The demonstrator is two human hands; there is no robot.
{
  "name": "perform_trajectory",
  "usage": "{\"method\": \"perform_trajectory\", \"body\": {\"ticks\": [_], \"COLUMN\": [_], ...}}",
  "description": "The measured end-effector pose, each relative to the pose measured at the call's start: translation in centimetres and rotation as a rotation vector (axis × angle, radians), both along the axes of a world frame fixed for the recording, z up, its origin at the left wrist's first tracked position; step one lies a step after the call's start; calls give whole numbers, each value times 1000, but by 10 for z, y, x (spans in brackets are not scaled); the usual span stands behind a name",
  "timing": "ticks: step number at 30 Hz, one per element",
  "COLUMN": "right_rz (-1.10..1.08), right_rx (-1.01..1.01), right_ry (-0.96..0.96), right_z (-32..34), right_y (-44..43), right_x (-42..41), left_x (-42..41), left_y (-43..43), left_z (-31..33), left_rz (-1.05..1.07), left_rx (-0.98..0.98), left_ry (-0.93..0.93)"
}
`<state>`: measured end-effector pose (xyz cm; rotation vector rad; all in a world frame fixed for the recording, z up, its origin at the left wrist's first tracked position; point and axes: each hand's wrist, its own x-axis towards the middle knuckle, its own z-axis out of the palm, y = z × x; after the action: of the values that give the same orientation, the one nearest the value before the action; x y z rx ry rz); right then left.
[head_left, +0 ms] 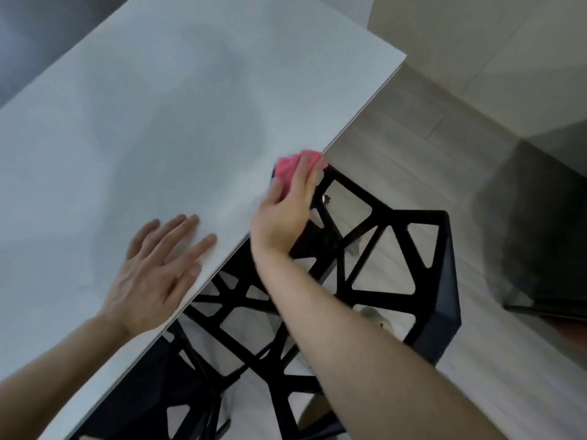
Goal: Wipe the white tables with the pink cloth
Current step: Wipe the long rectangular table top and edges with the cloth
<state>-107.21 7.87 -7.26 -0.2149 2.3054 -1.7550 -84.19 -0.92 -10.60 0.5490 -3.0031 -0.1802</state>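
At the bench (158, 106) edge, just above the black chair (365, 281): right hand (286, 214) has the cloth (287, 173) bunched under it, right on the rim, with pink poking out past the fingertips. Fingers (306, 173) curl over the wad and grip it. Hand is motion-blurred, so I can't tell where the thumb sits. Left hand (155, 277) lies flat on the bench nearer me, fingers straight and spread, holding nothing. Looks like bracing.

Step, my read: a wiping stroke along the side edge of this bench. Can't judge how much of the top is done, as no streaks or dirt show.

Next move calls for:
- pressure down on the surface, so the wad doesn't slide off the rim onto the chair
- strokes inward across the wide bare area toward the far side
- lifting the left hand first if a stroke comes back toward me, since it sits in that path

Other tables aren't in view.
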Motion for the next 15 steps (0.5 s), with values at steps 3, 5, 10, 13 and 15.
{"method": "perform_trajectory", "body": {"ticks": [3,5,10,13,15], "right_rz": [196,239,-12,-128,-77], "right_rx": [-27,-20,61,-8,-37], "right_ry": [0,26,72,49,26], "right_z": [-2,-8,-19,-12,-13], "right_y": [32,32,-9,-19,-2], "right_x": [85,59,-72,-41,27], "left_x": [-5,-5,-7,-8,-8], "left_y": [2,1,3,2,1], "left_z": [-1,-4,-6,-7,-8], "left_rz": [-4,0,-10,-24,-29], "left_rx": [21,10,23,36,34], "left_ry": [14,23,89,109,128]}}
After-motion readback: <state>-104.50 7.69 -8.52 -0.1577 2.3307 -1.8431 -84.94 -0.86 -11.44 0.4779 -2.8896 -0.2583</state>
